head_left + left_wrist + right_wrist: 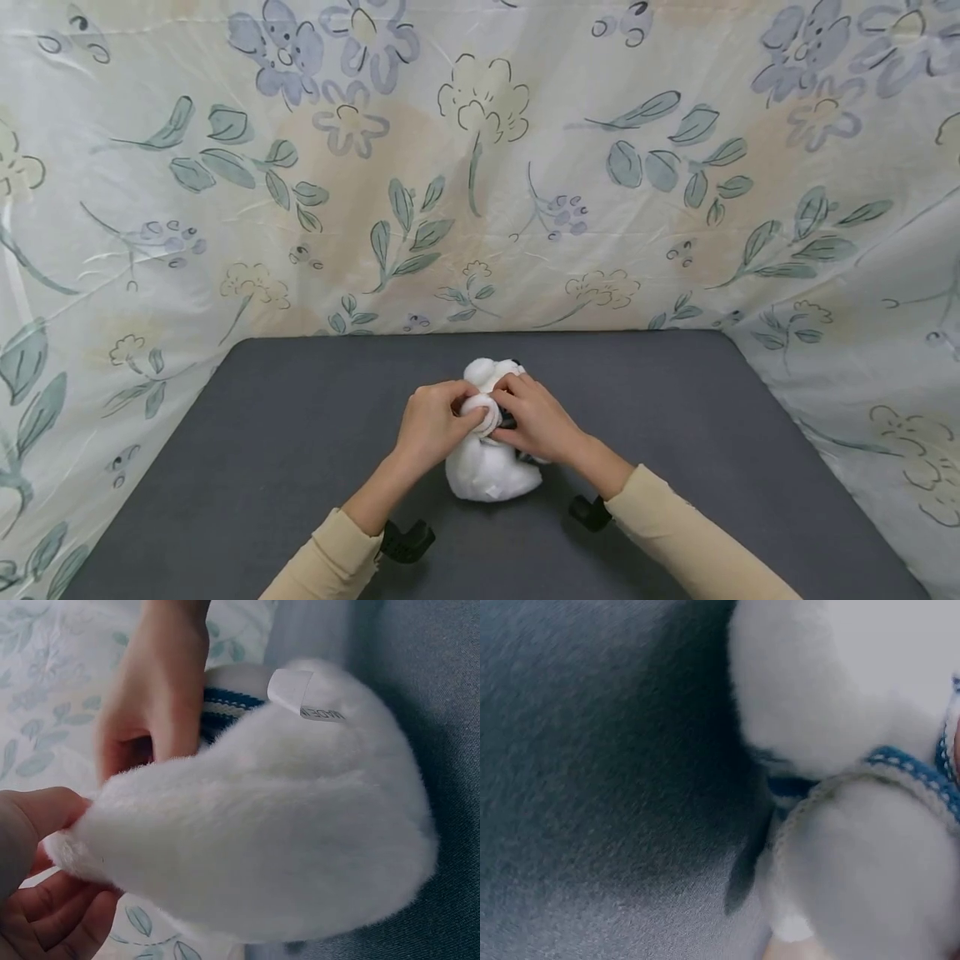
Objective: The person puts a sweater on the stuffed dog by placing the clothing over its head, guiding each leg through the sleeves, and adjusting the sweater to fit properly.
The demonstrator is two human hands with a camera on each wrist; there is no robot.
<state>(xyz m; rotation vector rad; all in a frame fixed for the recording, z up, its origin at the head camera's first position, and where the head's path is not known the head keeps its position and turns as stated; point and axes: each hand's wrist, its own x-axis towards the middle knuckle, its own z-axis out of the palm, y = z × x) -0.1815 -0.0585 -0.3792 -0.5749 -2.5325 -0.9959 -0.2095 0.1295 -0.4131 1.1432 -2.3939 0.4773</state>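
Observation:
A white plush toy (491,479) is held between both hands above the dark table. My left hand (431,425) pinches a narrow fluffy end of it, thumb on one side and fingers on the other, as the left wrist view shows. My right hand (543,423) has its fingers curled at a knitted blue-and-white garment (225,706) on the toy. In the right wrist view the garment's knitted edge (907,769) loops around a rounded white part. A white label (291,690) sticks out of the plush. The toy's front is hidden from the head view.
The dark grey table (315,417) spreads out around the toy. Behind it and at both sides hangs a floral cloth (487,208). Black wrist mounts (407,542) sit below the forearms, close over the table.

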